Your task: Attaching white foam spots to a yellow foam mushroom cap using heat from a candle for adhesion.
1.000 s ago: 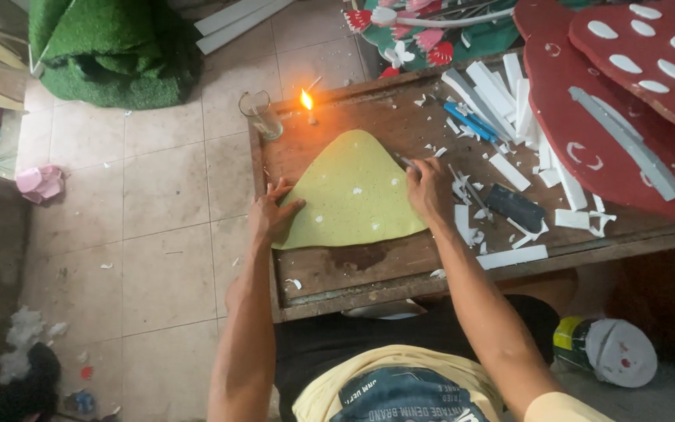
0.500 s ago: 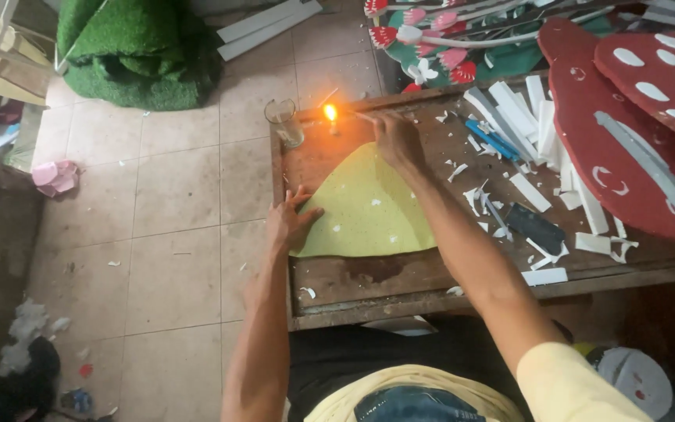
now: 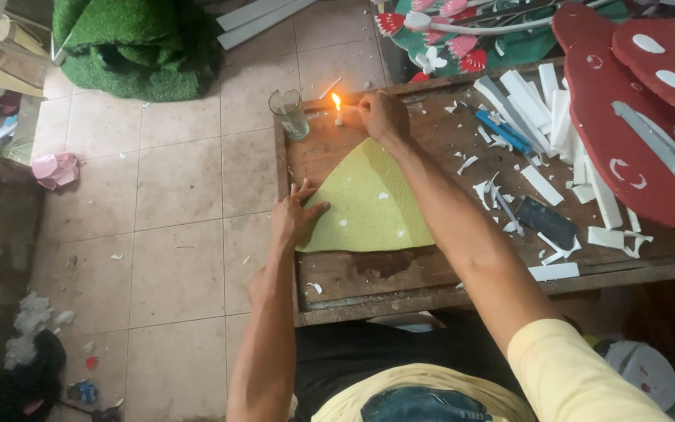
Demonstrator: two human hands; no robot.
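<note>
A tiled floor runs beside a worn wooden table scattered with white offcuts. On the table lies a pale yellow-green sheet, flat, shaped like a rounded cone with its narrow tip pointing away from the person and its wide edge nearest them; small white flecks dot its surface. The left hand lies open with fingers spread, pressing flat on the sheet's near left corner. The right hand is closed loosely at the sheet's tip, just beside a small lit candle; whether it pinches anything cannot be told. A clear glass stands left of the candle. Farther right lie white foam strips, a blue cutter and red boards with white spots.
</note>
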